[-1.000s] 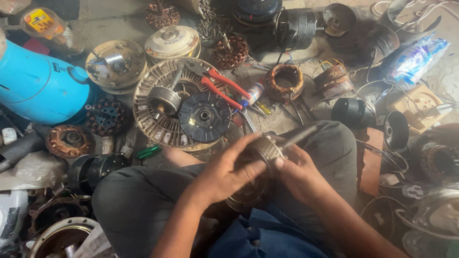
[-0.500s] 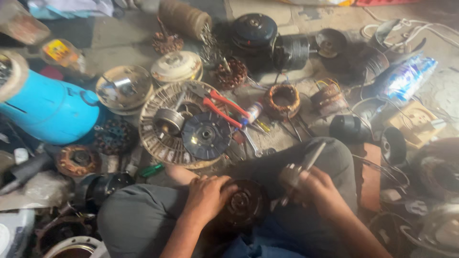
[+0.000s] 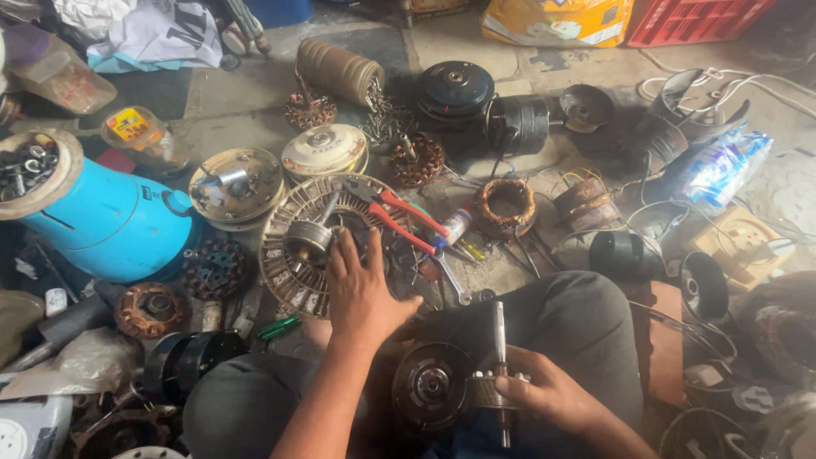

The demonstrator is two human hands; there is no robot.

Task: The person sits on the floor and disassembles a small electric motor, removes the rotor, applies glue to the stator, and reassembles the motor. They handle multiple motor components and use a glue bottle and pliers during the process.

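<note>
Head view: rotor (image 3: pixel 497 387) half-hidden under right hand (image 3: pixel 548 395)

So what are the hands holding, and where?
The right hand holds a motor rotor round its drum, shaft upright. The left hand lies flat, fingers spread, on the ribbed fan motor, gripping nothing.

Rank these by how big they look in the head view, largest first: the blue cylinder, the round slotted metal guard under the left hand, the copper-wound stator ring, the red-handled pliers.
1. blue cylinder
2. slotted metal guard, partly hidden by the left hand
3. and 4. red-handled pliers and copper-wound stator ring: too alike to rank; the pliers run longer, the ring is wider.
</note>
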